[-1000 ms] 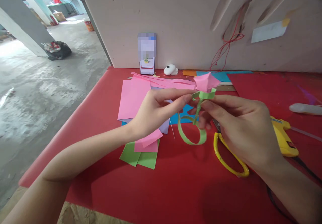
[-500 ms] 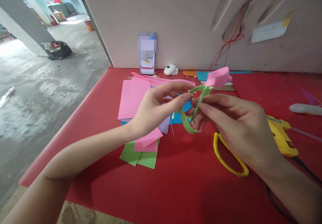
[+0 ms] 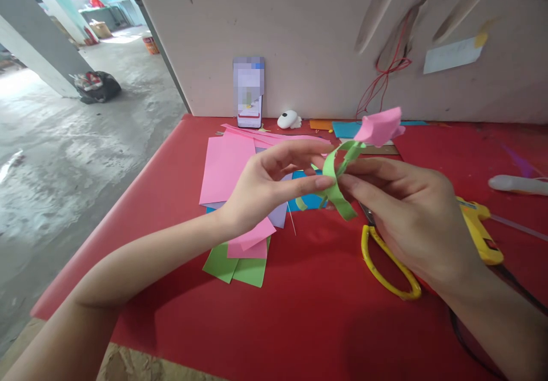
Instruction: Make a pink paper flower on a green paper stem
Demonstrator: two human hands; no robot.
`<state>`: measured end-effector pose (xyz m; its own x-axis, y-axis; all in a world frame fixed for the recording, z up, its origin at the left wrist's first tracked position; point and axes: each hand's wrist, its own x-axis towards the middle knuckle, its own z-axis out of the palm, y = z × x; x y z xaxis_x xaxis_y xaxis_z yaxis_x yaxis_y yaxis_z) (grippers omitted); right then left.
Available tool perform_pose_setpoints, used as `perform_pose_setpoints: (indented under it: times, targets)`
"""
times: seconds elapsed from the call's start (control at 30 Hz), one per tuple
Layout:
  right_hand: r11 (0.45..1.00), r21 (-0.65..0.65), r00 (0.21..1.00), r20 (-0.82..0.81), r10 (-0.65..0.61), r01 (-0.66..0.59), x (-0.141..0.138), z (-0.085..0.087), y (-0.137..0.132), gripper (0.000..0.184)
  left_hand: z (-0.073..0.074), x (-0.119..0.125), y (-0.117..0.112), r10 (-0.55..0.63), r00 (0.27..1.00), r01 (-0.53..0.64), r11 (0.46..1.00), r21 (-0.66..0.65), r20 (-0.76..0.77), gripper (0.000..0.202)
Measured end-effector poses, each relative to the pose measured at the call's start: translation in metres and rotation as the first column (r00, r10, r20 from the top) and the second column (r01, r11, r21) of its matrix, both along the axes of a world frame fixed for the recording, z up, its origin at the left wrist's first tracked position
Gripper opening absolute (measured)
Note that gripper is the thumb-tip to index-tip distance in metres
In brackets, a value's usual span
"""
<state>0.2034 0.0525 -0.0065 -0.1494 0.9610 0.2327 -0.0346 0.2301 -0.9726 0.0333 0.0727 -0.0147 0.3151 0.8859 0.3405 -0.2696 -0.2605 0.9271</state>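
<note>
Pinching green strip (image 3: 342, 203) w/ left hand (image 3: 265, 190), grip closed; right hand (image 3: 411, 215) grip closed on stem (image 3: 350, 155) under pink bud (image 3: 379, 125), above counter (image 3: 299, 312). Risk: hard tug could tear strip or bend stem.

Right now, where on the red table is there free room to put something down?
The red table is bare along the near edge, in front of the green sheets and the scissors. A free strip also runs left of the pink paper. The middle is crowded: scissors, glue gun, and the left hand and right hand holding the paper flower.
</note>
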Motion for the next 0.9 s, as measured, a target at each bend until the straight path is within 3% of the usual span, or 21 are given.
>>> perform_pose_setpoints:
  times: [0.17,0.47,0.7,0.9]
  targets:
    - [1.0,0.027,1.0,0.015,0.004,-0.005,0.001,-0.001,0.0,0.017,-0.005,0.001,0.002,-0.044,0.999,0.043,0.999,0.012,0.029,0.028]
    - [0.999,0.051,0.998,0.057,-0.02,0.017,0.003,-0.002,0.002,0.023,-0.01,0.004,-0.001,-0.075,0.994,0.082,0.992,-0.097,0.076,0.024]
    - [0.989,0.142,0.995,0.094,0.015,-0.028,0.004,-0.001,0.001,0.033,-0.01,0.006,-0.004,-0.033,0.999,0.037,0.992,-0.118,0.033,0.013]
    - [0.986,0.164,0.989,0.137,-0.047,0.024,-0.001,0.003,-0.001,0.031,-0.012,0.008,-0.006,-0.031,0.997,0.044,0.983,-0.178,0.072,0.011]
